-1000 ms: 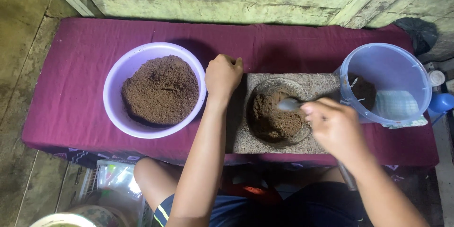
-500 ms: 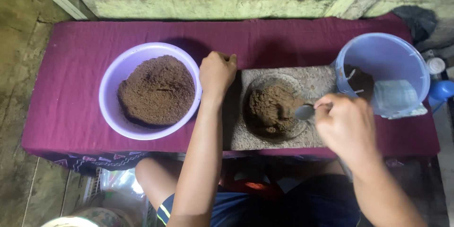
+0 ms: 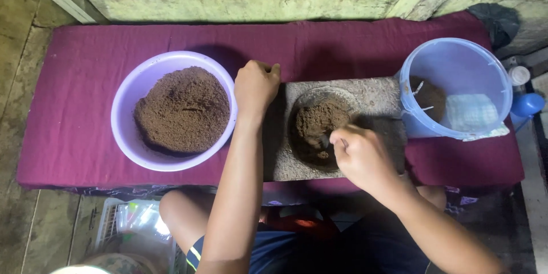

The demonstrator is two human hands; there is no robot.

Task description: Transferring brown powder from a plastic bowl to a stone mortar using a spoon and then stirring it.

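Note:
A grey stone slab (image 3: pixel 371 98) lies on a maroon cloth (image 3: pixel 80 80), with a round hollow holding a heap of brown powder (image 3: pixel 315 123). My left hand (image 3: pixel 256 87) grips the slab's left edge, fingers curled over it. My right hand (image 3: pixel 361 157) is closed on a metal spoon (image 3: pixel 326 140) whose bowl digs into the near side of the powder heap; most of the spoon is hidden under my fingers.
A lilac plastic bowl (image 3: pixel 131 88) full of the same brown powder sits to the left. A clear blue-tinted plastic tub (image 3: pixel 456 63) with a little powder inside stands at the right, near a blue bottle (image 3: pixel 526 104). A weathered green wooden wall runs behind.
My right hand has moved left and nearer, bringing the spoon from the hollow's right rim down into the powder's near side. My left hand keeps its grip on the slab.

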